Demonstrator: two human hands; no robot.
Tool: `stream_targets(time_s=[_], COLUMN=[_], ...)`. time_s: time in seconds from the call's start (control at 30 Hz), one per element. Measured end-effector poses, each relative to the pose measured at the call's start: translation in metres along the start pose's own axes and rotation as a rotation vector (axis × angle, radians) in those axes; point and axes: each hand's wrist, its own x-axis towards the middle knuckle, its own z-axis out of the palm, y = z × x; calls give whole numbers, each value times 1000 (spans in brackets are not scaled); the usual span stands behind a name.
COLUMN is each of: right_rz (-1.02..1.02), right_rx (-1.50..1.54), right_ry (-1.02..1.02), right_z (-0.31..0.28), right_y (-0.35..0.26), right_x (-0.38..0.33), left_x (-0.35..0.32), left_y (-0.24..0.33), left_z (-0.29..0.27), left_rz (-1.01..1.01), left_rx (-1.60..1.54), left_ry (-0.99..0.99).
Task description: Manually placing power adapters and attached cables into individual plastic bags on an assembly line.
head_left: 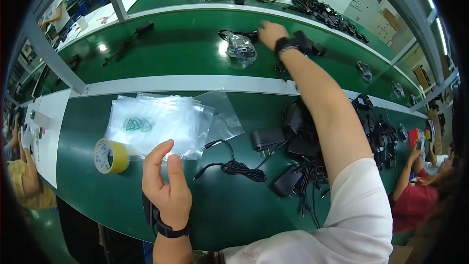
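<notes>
Bags (161, 117) lay stacked beside a loose adapter (267, 139), probably for easy reach, while the left hand (168, 186) hung empty, thumb and fingers apart, and the right hand (271, 35) stretched beside a filled bag (241, 50) on the shelf (181, 44), its grip impossible to tell.

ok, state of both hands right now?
Left hand: open, holding nothing, beside the yellow tape roll.
Right hand: reaching out near the clear plastic bag; grip cannot be told.

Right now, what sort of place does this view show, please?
Probably a packing or assembly workshop: a pile of black power adapters and a stack of clear plastic bags lie on a green workbench.
</notes>
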Motion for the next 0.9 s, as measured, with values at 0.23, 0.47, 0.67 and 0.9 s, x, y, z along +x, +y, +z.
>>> stream_targets(time_s=[0.23, 0.47, 0.67, 0.9], right_rz=[244, 380, 38, -341], right_rx=[-22, 27, 977, 1262], right_ry=[-360, 344, 164, -155], right_z=[21, -38, -169, -258], right_y=[112, 196, 81, -62], right_x=[-43, -27, -20, -175], left_x=[-4, 3, -1, -22], left_y=[0, -9, -12, -3], left_z=[5, 18, 13, 42], left_rz=[107, 18, -246, -787], left_rx=[63, -45, -306, -1244], left_ry=[-47, -54, -186, -744])
